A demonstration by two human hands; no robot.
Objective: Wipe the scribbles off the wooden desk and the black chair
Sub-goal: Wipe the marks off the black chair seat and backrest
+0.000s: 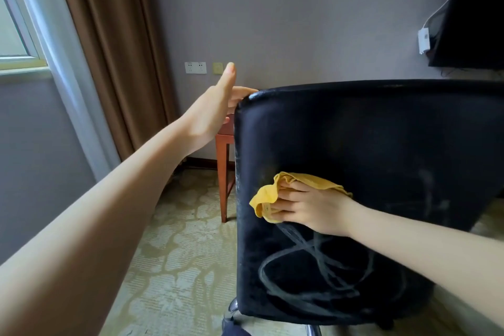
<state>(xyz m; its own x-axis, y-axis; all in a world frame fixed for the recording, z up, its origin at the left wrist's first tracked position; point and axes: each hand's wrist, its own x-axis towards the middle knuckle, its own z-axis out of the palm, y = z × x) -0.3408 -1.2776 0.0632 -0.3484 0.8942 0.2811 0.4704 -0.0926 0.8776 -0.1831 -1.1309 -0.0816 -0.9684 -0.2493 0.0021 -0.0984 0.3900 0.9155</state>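
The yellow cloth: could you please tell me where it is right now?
The cloth is at the centre of the head view, held by the right hand against the chair back, just above the scribbles.

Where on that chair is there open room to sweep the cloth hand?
The upper back of the black chair is bare, between the left hand at its top corner and the yellow cloth lower down; its right side is open too, faintly smeared. Crowded: under the right hand, where scribbles loop, and by the desk leg at the left edge.
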